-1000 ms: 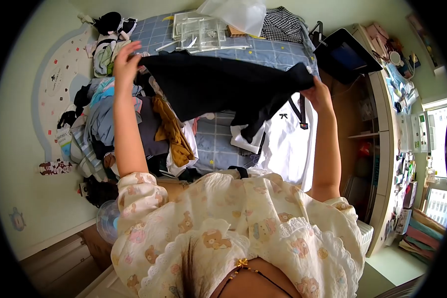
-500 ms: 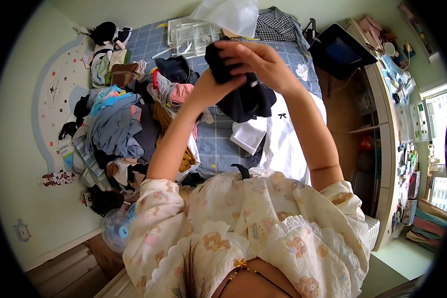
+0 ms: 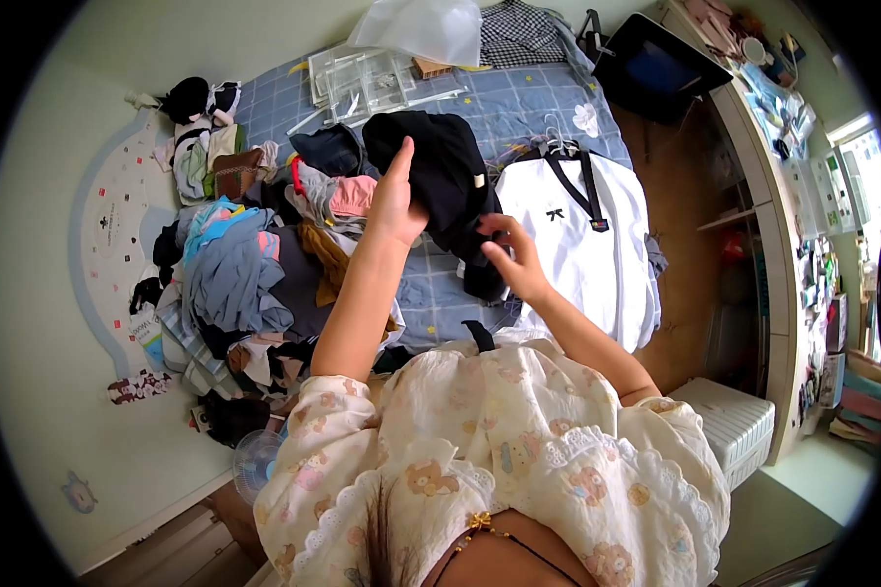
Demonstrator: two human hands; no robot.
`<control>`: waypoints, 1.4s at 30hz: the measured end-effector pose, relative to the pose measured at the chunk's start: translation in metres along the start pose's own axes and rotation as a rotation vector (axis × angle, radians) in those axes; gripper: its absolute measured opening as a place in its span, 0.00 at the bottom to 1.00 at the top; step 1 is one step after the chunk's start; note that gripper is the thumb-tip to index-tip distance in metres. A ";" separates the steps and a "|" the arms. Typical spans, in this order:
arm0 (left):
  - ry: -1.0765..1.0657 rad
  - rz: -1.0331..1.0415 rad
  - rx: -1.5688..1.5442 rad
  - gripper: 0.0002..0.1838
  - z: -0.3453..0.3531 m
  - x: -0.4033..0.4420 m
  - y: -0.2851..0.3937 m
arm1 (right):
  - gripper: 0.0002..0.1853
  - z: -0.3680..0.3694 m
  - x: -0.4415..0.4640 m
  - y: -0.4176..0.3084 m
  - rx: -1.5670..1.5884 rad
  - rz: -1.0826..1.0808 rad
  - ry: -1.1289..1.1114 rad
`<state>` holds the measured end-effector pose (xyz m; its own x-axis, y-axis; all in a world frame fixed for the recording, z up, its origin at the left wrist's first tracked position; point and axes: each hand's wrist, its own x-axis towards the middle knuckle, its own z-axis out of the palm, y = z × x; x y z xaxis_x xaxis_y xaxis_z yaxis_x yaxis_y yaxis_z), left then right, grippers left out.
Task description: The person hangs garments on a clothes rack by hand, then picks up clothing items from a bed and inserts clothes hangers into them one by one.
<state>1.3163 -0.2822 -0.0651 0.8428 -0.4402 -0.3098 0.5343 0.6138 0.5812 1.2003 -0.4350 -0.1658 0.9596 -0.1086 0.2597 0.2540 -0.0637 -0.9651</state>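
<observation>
A black garment (image 3: pixel 439 166), bunched and folded over, hangs above the middle of the bed. My left hand (image 3: pixel 398 201) lies against its left side, fingers stretched out and partly behind the cloth. At the garment's lower right edge is my right hand (image 3: pixel 515 256), its fingers apart and bent near the cloth. A small white tag shows on the black fabric. Just right of it, a white shirt (image 3: pixel 597 259) with black straps lies flat on the bed, with clear hangers (image 3: pixel 561 142) at its neck.
A large heap of clothes (image 3: pixel 230 274) covers the bed's left side. Clear plastic frames (image 3: pixel 362 83), a translucent bag (image 3: pixel 421 34) and a checked garment (image 3: pixel 521 37) lie at the far end. A monitor (image 3: pixel 661 68) stands at the back right, and a white suitcase (image 3: pixel 729 426) is at the lower right.
The black garment went from stretched wide between both hands to a folded bundle. My hands came together, then my right hand moved down to its lower edge. The white shirt is more exposed.
</observation>
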 end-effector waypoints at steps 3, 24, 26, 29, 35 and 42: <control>0.038 0.016 -0.025 0.21 0.016 -0.019 -0.016 | 0.13 0.011 0.007 0.021 -0.083 0.066 0.111; 0.148 0.691 1.244 0.06 -0.069 -0.074 0.040 | 0.10 -0.103 0.082 -0.041 -0.527 0.025 -0.335; 0.244 0.866 1.349 0.05 -0.055 -0.085 0.057 | 0.15 -0.119 0.082 -0.017 -0.993 -0.075 -0.352; 0.147 0.957 1.502 0.07 -0.049 -0.091 0.083 | 0.16 -0.133 0.102 -0.001 -0.723 0.026 -0.363; 0.152 0.916 1.679 0.09 -0.036 -0.115 0.128 | 0.14 -0.142 0.161 -0.053 -0.166 0.087 -0.132; 0.331 1.287 1.699 0.13 -0.014 -0.147 0.151 | 0.05 -0.115 0.146 -0.206 -0.300 -0.483 0.143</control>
<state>1.2736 -0.1157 0.0573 0.6722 -0.1551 0.7240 -0.5891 -0.7043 0.3961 1.2744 -0.5521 0.0751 0.7125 -0.1292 0.6897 0.5930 -0.4147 -0.6902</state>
